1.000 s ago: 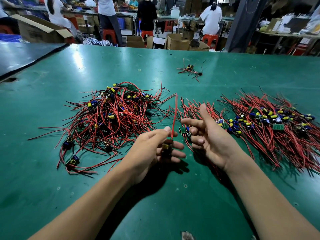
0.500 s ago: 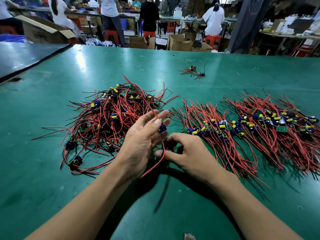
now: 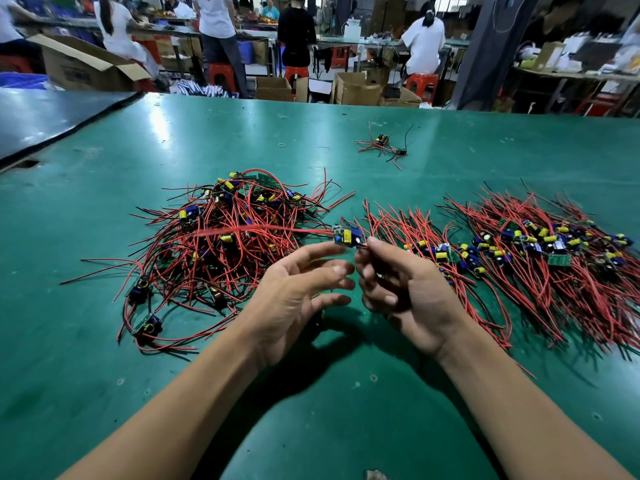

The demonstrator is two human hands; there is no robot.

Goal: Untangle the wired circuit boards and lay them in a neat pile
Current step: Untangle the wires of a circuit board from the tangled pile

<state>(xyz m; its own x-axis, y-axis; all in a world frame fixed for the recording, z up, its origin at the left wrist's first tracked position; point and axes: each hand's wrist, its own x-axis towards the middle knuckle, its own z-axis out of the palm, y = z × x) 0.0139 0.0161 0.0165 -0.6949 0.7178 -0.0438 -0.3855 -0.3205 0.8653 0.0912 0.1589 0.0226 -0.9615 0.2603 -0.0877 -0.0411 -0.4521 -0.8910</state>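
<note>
Pulling one board (image 3: 347,236) out of the tangle (image 3: 225,237); wires not yet clear, by my read.
Right grip (image 3: 405,292) pinches the board at its right edge, above the table (image 3: 311,133), between the tangle and the nearer pile (image 3: 433,251). Its red wires run left, blurred, across the tangle. Left grip (image 3: 294,296) is spread, holding nothing, just beside the board. Next I'd draw the wires free, straighten them, then lay the board on the pile, wires parallel.
</note>
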